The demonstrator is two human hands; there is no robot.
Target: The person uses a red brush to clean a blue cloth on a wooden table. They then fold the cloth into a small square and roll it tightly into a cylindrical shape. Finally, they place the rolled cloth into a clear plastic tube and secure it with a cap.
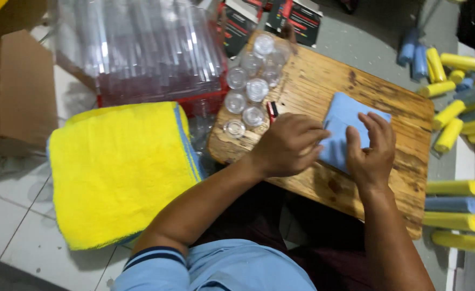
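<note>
A folded light blue cloth (345, 116) lies on a wooden board (404, 116) across my lap. My left hand (288, 145) presses on the cloth's left edge with fingers curled over it. My right hand (375, 148) rests on the cloth's right part, fingers spread and pointing away from me. Both hands hold the cloth flat against the board.
Several clear round lids (248, 89) sit on the board's left end beside a small red and black item (272, 110). A yellow cloth stack (119, 172) lies at left, clear plastic tubes (140, 43) behind it. Rolled yellow and blue cloths (455, 188) are piled at right.
</note>
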